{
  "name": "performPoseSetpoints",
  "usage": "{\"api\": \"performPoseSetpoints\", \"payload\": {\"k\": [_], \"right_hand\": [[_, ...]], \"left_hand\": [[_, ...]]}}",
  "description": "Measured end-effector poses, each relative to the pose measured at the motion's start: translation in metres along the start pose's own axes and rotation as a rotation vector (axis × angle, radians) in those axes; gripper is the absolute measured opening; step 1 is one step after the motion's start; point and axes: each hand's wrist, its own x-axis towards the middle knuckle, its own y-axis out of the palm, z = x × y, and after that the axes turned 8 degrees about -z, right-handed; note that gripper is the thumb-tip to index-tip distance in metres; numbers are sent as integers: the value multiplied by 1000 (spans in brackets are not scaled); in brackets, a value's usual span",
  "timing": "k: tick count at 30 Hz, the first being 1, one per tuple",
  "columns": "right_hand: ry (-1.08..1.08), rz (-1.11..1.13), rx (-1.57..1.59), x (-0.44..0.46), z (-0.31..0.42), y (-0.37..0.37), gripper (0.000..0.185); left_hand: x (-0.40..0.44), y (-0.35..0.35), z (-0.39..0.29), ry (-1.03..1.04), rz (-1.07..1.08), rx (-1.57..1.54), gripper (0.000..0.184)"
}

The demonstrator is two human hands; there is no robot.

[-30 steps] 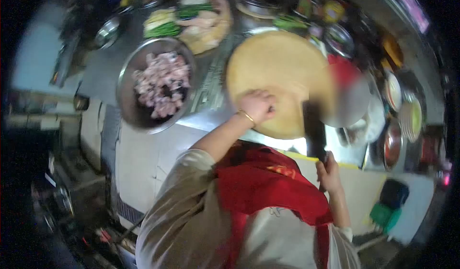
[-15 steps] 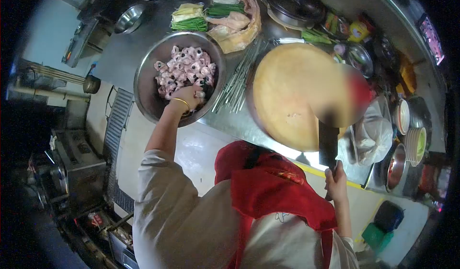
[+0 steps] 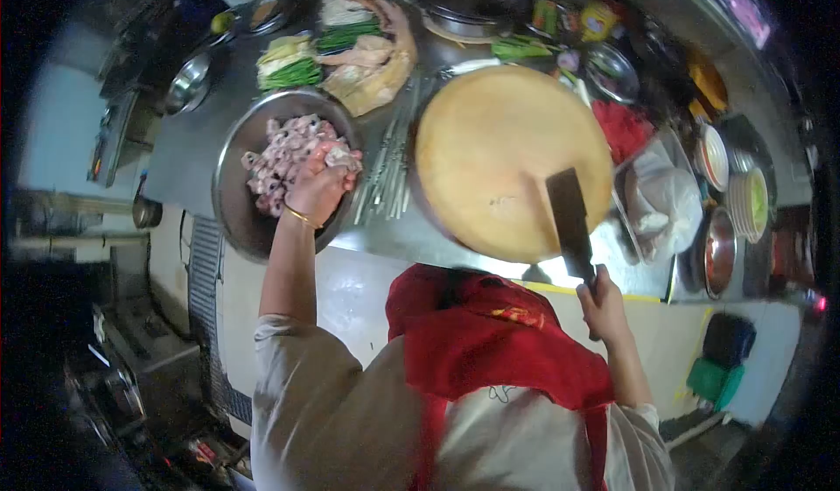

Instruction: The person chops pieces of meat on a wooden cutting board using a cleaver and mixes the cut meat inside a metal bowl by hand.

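Note:
My left hand [image 3: 315, 195], a bracelet at its wrist, is raised over the right side of a large metal bowl [image 3: 226, 171]. Its fingers are closed around a pale pink piece of meat [image 3: 344, 157]. Many similar chunks [image 3: 284, 154], some showing dark spots, lie in the bowl. By its handle, my right hand [image 3: 604, 305] grips a cleaver [image 3: 570, 215]. The dark blade extends over the lower right part of a round wooden chopping board [image 3: 499, 141]. Small scraps lie near the board's front. Thin metal skewers [image 3: 385, 171] lie between bowl and board.
Behind the bowl are bundled vegetables [image 3: 289, 64] and a large slab of pale meat [image 3: 367, 71]. Right of the board stand a plastic-covered tray [image 3: 661, 202], stacked bowls [image 3: 746, 204] and a red item [image 3: 621, 129]. A dark pan [image 3: 464, 1] sits at the back.
My left hand has lifted out of the pile with a piece of meat. The cleaver now tilts leftward over the board. The camera view has shifted.

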Motion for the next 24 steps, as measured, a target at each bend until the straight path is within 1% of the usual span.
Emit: {"api": "performPoseSetpoints", "payload": {"k": [1,2,3,5,8,10,11,12,14,17,20,23,24], "right_hand": [[-53,-21,1,1,-4,3,24],[-102,-44,-2,3,-13,9,25],[-149,-69,-9,3,-19,9,26],[-141,-23,-93,2,-3,1,29],[-196,-21,-150,4,-3,4,29],[-237,-34,-116,2,-4,3,30],[-263,-38,-97,1,-4,3,31],[-244,1,-72,-1,-2,1,33],[-247,29,-62,-8,1,-1,32],[-261,87,-25,-14,10,-2,32],[-314,112,-19,-15,15,-3,32],[-348,139,-32,-16,17,-3,33],[-378,136,-43,-17,17,-3,34]], "left_hand": [[0,21,9,-28,61,-49,40],[-2,43,20,-43,132,-35,34],[1,63,44,51,181,77,33],[5,103,93,256,280,290,32],[-6,156,107,719,341,1397,34],[-4,155,133,764,352,1364,38],[-4,155,140,785,351,1351,40],[-7,151,144,818,373,1320,41],[-21,143,146,877,413,1263,44],[-31,141,154,869,374,1231,49],[-37,151,166,773,200,1157,41],[-41,157,169,861,76,1295,30],[-43,158,168,889,74,1247,27]]}}
